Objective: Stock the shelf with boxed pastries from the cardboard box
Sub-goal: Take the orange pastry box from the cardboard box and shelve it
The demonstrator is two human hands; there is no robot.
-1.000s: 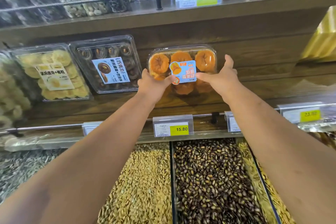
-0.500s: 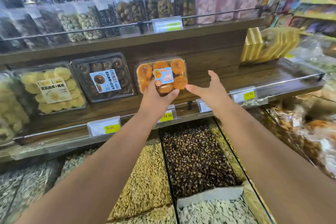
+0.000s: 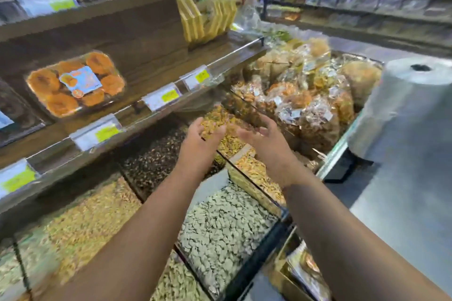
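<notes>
A clear box of orange pastries with a blue label leans against the back of the wooden shelf, at the left of the head view. Both my hands are off it and hang in the air over the seed bins, to the box's lower right. My left hand and my right hand face each other with relaxed fingers and hold nothing. At the bottom right edge a cardboard box shows packaged goods inside. The picture is blurred by motion.
Bins of seeds and nuts lie under the shelf. Bagged snacks are piled to the right. A large roll of plastic bags stands at the counter's end. Yellow boxes stand on the shelf's right part. Price tags line its rail.
Both hands let go of the pastry box, which stays on the shelf, and drew back and down. My view has swung to the right.
</notes>
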